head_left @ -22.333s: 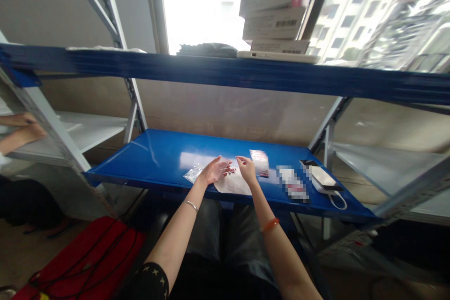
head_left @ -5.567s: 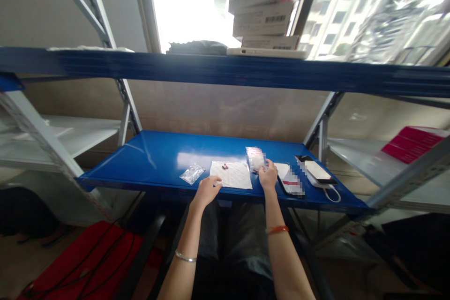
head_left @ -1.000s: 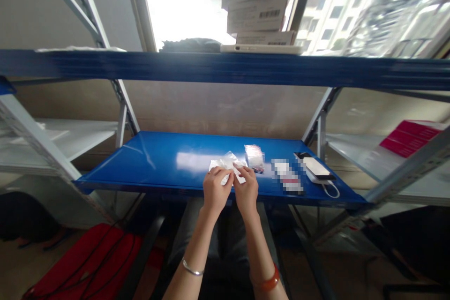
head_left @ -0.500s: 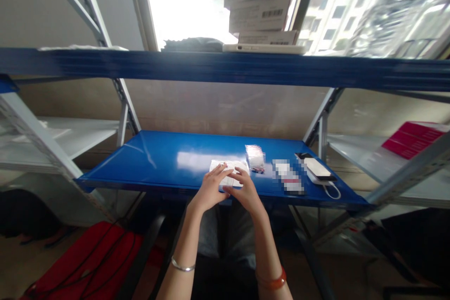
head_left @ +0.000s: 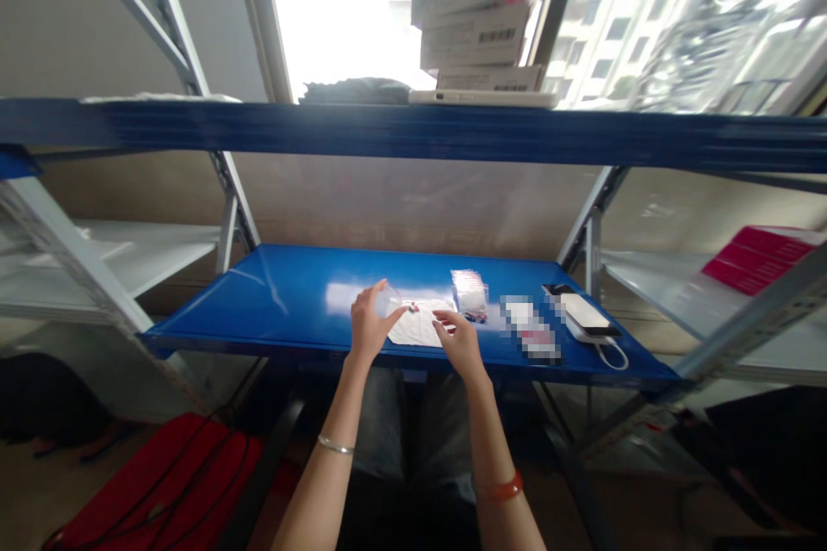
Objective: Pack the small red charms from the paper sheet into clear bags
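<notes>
My left hand [head_left: 368, 325] is raised a little over the blue shelf [head_left: 290, 293] and pinches a small clear plastic bag [head_left: 388, 300]. My right hand [head_left: 460, 341] hovers over the near right part of a white paper sheet [head_left: 417, 325], fingers loosely apart and holding nothing. A few tiny red pieces [head_left: 413, 306] lie on the sheet's far edge. A stack of clear bags with red contents [head_left: 470, 294] lies just right of the sheet.
Right of the bags lie a blurred card [head_left: 531, 331] and a phone on a white power bank with a cable [head_left: 587, 316]. Cardboard boxes [head_left: 475, 13] are stacked on the upper shelf. Red booklets [head_left: 755, 254] lie on the right grey shelf. A red bag [head_left: 148, 491] is on the floor.
My hands, together over the sheet half a second ago, have parted: the left has moved left and up with the clear bag, the right has stayed over the sheet.
</notes>
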A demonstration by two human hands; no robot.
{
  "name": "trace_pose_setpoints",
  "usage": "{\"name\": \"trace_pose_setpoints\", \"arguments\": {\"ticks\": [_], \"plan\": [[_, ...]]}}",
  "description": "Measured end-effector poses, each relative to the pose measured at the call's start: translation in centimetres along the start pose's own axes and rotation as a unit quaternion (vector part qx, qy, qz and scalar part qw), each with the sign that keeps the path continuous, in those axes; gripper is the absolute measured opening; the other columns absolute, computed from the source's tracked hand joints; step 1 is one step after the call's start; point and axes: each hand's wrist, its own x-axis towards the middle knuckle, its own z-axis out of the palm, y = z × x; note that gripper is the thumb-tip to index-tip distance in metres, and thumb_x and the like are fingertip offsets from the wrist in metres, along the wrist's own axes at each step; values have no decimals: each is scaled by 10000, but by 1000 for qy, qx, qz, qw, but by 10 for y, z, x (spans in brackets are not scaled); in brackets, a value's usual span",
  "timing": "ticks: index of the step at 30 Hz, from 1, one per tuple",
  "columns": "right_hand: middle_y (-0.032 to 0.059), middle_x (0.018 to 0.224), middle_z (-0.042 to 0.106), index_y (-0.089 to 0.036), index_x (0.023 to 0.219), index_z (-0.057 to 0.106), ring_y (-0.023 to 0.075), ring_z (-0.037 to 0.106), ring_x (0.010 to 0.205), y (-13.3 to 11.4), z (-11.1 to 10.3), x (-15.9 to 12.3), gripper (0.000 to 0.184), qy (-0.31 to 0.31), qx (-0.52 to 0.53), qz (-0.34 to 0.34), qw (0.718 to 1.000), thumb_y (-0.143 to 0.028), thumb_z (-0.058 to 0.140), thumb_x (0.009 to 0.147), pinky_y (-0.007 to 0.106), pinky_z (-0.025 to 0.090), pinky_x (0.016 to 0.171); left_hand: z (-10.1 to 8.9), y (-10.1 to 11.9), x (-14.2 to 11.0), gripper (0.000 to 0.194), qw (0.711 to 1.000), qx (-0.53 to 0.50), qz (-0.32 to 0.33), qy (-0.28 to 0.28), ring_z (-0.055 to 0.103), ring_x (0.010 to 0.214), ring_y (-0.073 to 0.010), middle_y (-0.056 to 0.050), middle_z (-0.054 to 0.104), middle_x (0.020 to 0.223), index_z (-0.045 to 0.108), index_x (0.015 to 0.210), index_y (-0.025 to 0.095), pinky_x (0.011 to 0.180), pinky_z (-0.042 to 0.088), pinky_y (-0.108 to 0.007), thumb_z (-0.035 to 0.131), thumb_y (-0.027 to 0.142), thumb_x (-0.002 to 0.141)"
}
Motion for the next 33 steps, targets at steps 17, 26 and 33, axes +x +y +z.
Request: {"name": "trace_pose_setpoints", "arguments": {"ticks": [17, 26, 33], "plan": [[68, 665, 681, -150, 720, 714, 182, 596, 615, 44, 66, 65, 223, -7, -116, 46, 992, -341, 609, 671, 270, 428, 589, 64, -44, 19, 542, 990, 92, 76, -80, 464, 1215, -233, -95, 579, 1240, 467, 1270, 188, 1023, 322, -367, 643, 279, 766], [82, 687, 656, -142, 720, 716, 202, 576, 702, 42, 66, 63, 235, 39, -130, 36, 990, -316, 558, 710, 306, 426, 709, 66, -44, 19, 527, 989, 110, 54, -84, 454, 1224, -248, -103, 572, 1249, 477, 1263, 180, 1019, 321, -378, 632, 275, 768], [94, 857, 598, -146, 860, 691, 208, 507, 880, 24, 62, 51, 361, 197, -102, -54, 974, -432, 472, 830, 347, 363, 868, 64, -41, 19, 502, 985, 116, 69, -112, 432, 1243, -259, -92, 557, 1276, 504, 1244, 200, 1025, 297, -393, 632, 313, 772]]}}
